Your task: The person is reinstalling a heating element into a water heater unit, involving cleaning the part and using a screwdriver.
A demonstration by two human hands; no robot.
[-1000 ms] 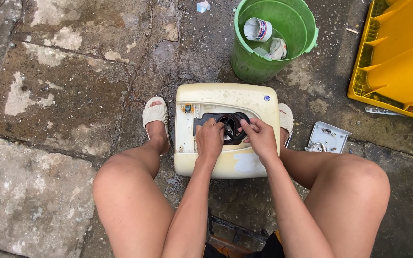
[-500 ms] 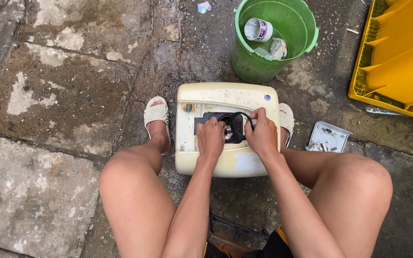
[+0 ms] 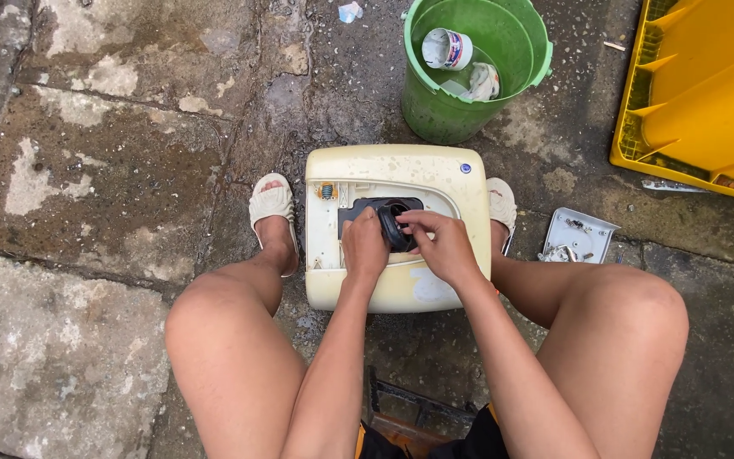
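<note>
Two hands, your left hand (image 3: pixel 365 246) and right hand (image 3: pixel 443 246), are pinching the black rubber ring (image 3: pixel 391 228) at the cream casing's (image 3: pixel 397 174) opening, risking tearing it if twisted.

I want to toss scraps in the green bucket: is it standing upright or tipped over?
Upright. The green bucket stands on the wet stone ground with its round mouth facing up, and a small can and crumpled scraps lie at its bottom.

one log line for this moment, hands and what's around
left hand: on black ring | right hand: gripping ring | ring: at opening of cream casing | nearby: green bucket, yellow crate, small tray
</note>
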